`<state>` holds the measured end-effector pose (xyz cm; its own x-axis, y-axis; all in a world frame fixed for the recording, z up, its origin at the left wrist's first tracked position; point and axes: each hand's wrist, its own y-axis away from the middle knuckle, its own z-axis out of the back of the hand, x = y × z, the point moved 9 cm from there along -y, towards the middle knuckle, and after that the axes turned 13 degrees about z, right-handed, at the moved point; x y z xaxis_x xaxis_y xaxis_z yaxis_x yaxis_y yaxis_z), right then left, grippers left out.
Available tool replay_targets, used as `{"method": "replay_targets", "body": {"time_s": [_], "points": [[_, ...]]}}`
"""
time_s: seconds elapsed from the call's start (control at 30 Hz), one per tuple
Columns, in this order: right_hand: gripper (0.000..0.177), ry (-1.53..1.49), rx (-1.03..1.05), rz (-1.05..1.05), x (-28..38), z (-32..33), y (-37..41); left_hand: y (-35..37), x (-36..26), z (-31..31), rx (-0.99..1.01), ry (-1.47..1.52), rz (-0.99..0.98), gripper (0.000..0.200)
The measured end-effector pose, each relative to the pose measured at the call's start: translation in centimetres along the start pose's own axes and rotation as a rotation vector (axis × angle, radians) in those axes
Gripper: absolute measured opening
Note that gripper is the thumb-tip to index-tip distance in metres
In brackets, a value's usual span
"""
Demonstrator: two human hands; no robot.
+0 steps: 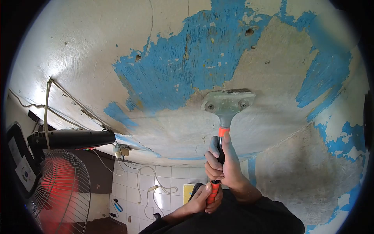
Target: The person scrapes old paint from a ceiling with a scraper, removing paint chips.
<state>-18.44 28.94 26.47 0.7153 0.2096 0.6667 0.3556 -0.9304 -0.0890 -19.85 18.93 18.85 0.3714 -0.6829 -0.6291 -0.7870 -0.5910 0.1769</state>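
Note:
A wall scraper (230,102) with a grey, dusty head, two screws and a black-and-orange handle stands head-up before the wall (187,66). Its blade edge lies against or very close to the bare plaster, just below a large patch of peeling blue paint (175,74). My right hand (223,162) is closed around the upper handle, thumb pointing up along it. Lower down, my left hand (206,197) wraps the orange end of the handle. Pale dust covers the right fingers.
At the left stands a fan with red blades and a wire guard (64,191), close to a black cylindrical object (74,138). White cords (156,187) hang or lie near the white tiles (167,171). A power socket (123,150) sits behind. More blue paint (325,74) remains at right.

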Motion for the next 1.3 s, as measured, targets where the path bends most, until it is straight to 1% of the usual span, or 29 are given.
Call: {"method": "replay_targets", "body": {"time_s": [0.03, 0.13, 0.3, 0.37, 0.47, 0.57, 0.67, 0.77, 0.8, 0.9, 1.0, 1.1, 1.13, 1.23, 1.3], "points": [[0.056, 0.001, 0.005, 0.006, 0.1, -0.1, -0.2, 0.0, 0.1, 0.1, -0.012, -0.004, -0.004, 0.054], [0.057, 0.026, 0.015, 0.010, 0.8, -0.3, -0.3, -0.5, -0.3, -0.7, 0.053, 0.025, -0.001, 0.054], [0.057, -0.010, -0.045, 0.003, 0.0, 0.7, 0.4, -0.2, 0.3, -0.4, 0.013, 0.015, 0.025, 0.054], [0.057, 0.012, -0.029, 0.032, 0.7, 0.2, 0.0, -0.3, 0.1, 0.0, -0.025, -0.019, 0.019, 0.055], [0.056, 0.018, -0.024, 0.043, 1.1, 0.1, 0.0, -0.4, -0.3, -1.1, 0.036, 0.000, 0.015, 0.055], [0.055, 0.015, -0.041, 0.044, 0.7, 0.4, 0.5, 0.0, 0.3, -0.3, -0.027, -0.004, 0.050, 0.055], [0.055, -0.006, -0.039, 0.077, 1.1, 0.0, -0.1, 0.1, 0.1, -0.2, -0.039, -0.046, 0.039, 0.054], [0.054, -0.004, -0.029, 0.096, 1.6, -0.1, -0.2, -0.3, -0.6, -0.9, 0.074, 0.015, 0.049, 0.055], [0.054, 0.001, -0.023, 0.109, 1.7, -0.2, -0.3, -0.4, -0.6, -0.4, 0.018, -0.029, 0.037, 0.055], [0.053, -0.011, -0.060, 0.092, 0.6, 0.5, 0.1, 0.1, 0.2, 0.1, 0.011, 0.008, 0.054, 0.056], [0.052, -0.012, -0.045, 0.123, 1.2, 0.1, -0.4, 0.0, -0.9, 0.2, -0.043, -0.068, 0.044, 0.057], [0.053, 0.041, -0.021, 0.134, 1.9, -0.3, -0.7, -0.4, -1.0, -0.4, 0.028, -0.024, 0.057, 0.057], [0.053, 0.037, -0.036, 0.133, 1.7, -0.1, -0.8, -0.4, -1.1, 0.2, -0.052, -0.069, 0.053, 0.057], [0.053, 0.054, -0.053, 0.118, 0.7, 0.3, -0.1, 0.5, -0.1, 0.3, -0.031, 0.005, 0.077, 0.057], [0.053, 0.044, -0.068, 0.129, 1.1, 0.1, -0.4, 0.2, -1.3, 0.3, -0.025, -0.054, 0.045, 0.057]]}}
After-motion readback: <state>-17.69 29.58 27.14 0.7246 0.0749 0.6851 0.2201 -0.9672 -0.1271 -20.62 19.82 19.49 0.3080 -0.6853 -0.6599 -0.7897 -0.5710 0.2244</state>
